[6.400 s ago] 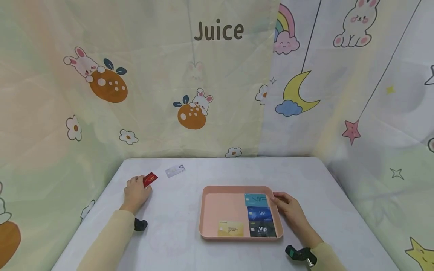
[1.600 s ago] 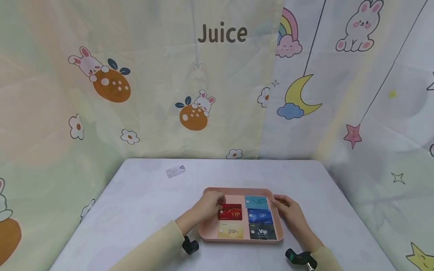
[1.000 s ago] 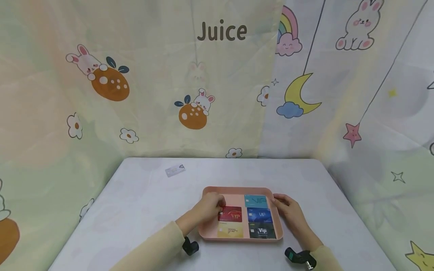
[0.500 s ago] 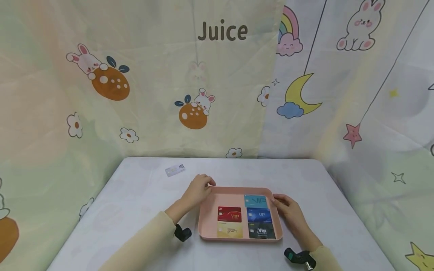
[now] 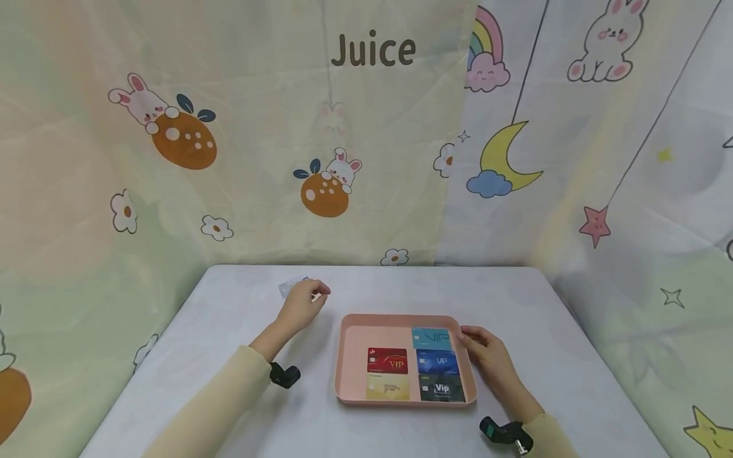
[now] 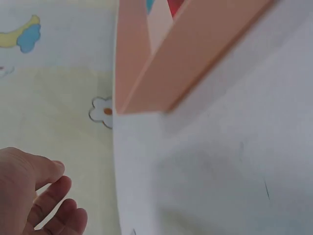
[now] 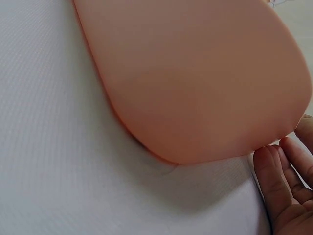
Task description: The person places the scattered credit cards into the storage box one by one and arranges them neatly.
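A pink tray (image 5: pixel 353 346) lies on the table with two columns of cards. At its left are a red VIP card (image 5: pixel 387 360) and a gold card (image 5: pixel 388 387). A teal card (image 5: pixel 431 338), a blue card (image 5: pixel 438 361) and a black card (image 5: pixel 442 388) line the right. My right hand (image 5: pixel 489 356) grips the tray's right rim, thumb over it and fingertips against the outer wall (image 7: pixel 195 142). Over the far left, my left hand (image 5: pixel 301 305) has loosely bent fingers holding nothing, and partly covers a silver card (image 5: pixel 286 289).
The white table (image 5: pixel 240 318) ends at a cloth backdrop (image 5: pixel 258 127) with cartoon prints behind and at both sides. Black wrist cameras (image 5: pixel 284 375) are worn on both wrists.
My left hand carried the red card from the far left into the tray, above the gold card, and let go. It then moved up and left to the silver card. The right hand stayed.
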A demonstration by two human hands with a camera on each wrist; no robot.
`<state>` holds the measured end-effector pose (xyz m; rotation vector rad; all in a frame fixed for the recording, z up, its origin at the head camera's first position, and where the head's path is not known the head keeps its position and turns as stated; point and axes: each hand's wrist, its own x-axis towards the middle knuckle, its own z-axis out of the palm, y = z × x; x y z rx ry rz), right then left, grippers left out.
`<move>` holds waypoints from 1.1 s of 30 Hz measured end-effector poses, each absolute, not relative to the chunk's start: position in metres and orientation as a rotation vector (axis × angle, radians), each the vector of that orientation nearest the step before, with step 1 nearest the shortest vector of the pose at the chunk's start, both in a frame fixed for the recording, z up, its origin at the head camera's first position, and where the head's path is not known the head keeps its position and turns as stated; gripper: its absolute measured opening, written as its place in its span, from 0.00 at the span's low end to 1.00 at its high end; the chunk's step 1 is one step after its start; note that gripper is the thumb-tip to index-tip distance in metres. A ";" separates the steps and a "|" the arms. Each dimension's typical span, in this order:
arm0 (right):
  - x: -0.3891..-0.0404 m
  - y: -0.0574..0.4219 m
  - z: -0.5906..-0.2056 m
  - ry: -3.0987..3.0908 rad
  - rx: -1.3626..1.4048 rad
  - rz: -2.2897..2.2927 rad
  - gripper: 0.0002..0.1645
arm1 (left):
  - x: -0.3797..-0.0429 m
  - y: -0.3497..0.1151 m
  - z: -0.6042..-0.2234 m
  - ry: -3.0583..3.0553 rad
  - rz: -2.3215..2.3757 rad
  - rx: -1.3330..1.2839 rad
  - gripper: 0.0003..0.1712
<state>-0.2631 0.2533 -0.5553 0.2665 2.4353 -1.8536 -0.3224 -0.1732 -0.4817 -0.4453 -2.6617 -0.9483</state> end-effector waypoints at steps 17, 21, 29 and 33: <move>-0.263 0.253 -0.555 2.440 0.279 -1.847 0.35 | -0.336 -0.246 -0.518 -2.833 -0.855 -0.009 0.15; -0.264 0.252 -0.556 2.440 0.281 -1.851 0.34 | -0.338 -0.258 -0.523 -2.875 -0.849 0.078 0.21; -0.263 0.250 -0.553 2.447 0.286 -1.858 0.34 | -0.349 -0.263 -0.526 -2.998 -0.767 0.164 0.34; -0.264 0.249 -0.552 2.460 0.295 -1.857 0.35 | -0.355 -0.261 -0.524 -3.047 -0.737 0.156 0.39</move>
